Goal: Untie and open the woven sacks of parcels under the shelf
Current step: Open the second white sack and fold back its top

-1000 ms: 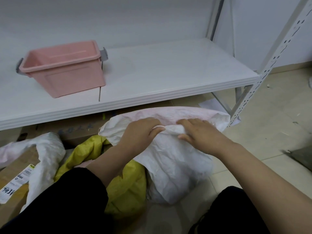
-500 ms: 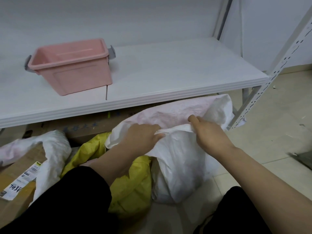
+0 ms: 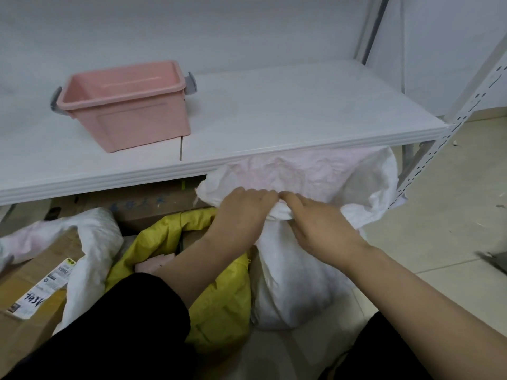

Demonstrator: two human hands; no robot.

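A white woven sack (image 3: 296,281) stands on the floor under the front edge of the white shelf (image 3: 274,149), its loose pinkish top spilling back beneath the shelf. My left hand (image 3: 241,212) grips the bunched neck of this sack from the left. My right hand (image 3: 321,231) pinches the same bunched fabric from the right, fingertips nearly touching the left hand's. A yellow woven sack (image 3: 219,311) lies open just left of it, partly under my left forearm. Another white sack (image 3: 90,242) lies slack further left.
A pink plastic bin (image 3: 129,105) with grey handles sits on the shelf. Cardboard boxes (image 3: 30,303) with a shipping label lie at the left under the shelf. A perforated metal upright (image 3: 450,133) stands at the right. Tiled floor (image 3: 444,229) lies to the right.
My hands, which had drawn apart half a second ago, have come back together on the sack's neck. The view has shifted slightly.
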